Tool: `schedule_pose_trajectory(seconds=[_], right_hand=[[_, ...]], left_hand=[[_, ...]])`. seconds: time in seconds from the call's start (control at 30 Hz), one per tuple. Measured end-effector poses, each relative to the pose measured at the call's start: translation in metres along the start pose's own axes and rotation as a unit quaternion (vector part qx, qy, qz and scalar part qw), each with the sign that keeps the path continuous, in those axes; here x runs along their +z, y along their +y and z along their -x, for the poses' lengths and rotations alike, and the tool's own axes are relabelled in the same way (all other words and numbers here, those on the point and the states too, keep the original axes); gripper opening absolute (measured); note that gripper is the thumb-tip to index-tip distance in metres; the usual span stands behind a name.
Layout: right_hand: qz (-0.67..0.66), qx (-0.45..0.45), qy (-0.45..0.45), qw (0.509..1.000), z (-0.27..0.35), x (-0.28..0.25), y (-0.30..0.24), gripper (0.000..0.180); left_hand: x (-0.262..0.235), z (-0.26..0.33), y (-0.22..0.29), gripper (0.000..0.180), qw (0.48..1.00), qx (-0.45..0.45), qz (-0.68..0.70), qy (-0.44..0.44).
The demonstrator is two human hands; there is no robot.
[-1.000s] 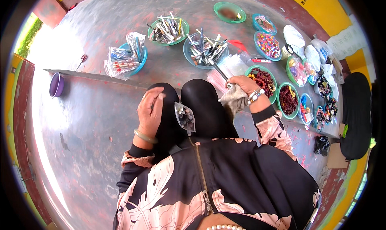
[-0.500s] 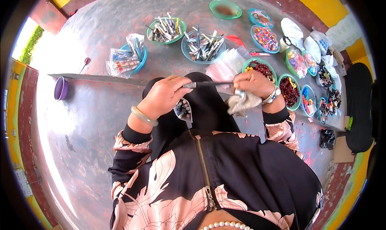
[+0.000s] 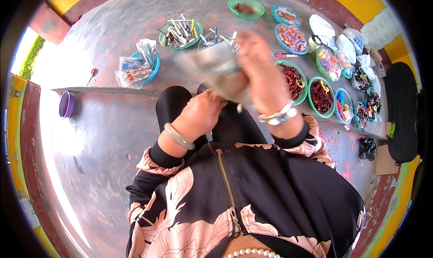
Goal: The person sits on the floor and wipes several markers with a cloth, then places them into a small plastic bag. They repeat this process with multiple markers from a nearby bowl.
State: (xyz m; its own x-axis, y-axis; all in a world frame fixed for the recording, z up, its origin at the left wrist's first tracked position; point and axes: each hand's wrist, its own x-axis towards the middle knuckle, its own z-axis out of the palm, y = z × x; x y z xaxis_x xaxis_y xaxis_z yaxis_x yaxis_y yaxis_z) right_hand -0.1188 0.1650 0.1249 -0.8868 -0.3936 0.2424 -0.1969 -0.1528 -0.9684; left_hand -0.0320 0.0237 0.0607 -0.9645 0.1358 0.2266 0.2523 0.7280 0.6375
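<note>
Hands meet over the lap: right hand [image 3: 261, 73] grips a blurred grey cloth [image 3: 221, 68]; left hand [image 3: 200, 114] curled beneath it, its hold unclear.

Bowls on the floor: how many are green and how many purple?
Green bowls: 5
Purple bowl: 1
Total: 6
</note>
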Motion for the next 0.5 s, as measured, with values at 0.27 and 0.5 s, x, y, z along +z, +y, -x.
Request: schedule_pose_trajectory(seconds=[0.27, 0.5], right_hand=[[0.259, -0.156, -0.401, 0.865, -0.008, -0.017, 0.03, 0.045], [0.462, -0.261, -0.364, 0.766, 0.003, -0.013, 0.037, 0.053]], left_hand=[[-0.009, 0.015, -0.015, 0.008, 0.995, 0.024, 0.058, 0.073], [-0.02, 0.01, 0.0, 0.011, 0.962, -0.134, 0.236, 0.032]])
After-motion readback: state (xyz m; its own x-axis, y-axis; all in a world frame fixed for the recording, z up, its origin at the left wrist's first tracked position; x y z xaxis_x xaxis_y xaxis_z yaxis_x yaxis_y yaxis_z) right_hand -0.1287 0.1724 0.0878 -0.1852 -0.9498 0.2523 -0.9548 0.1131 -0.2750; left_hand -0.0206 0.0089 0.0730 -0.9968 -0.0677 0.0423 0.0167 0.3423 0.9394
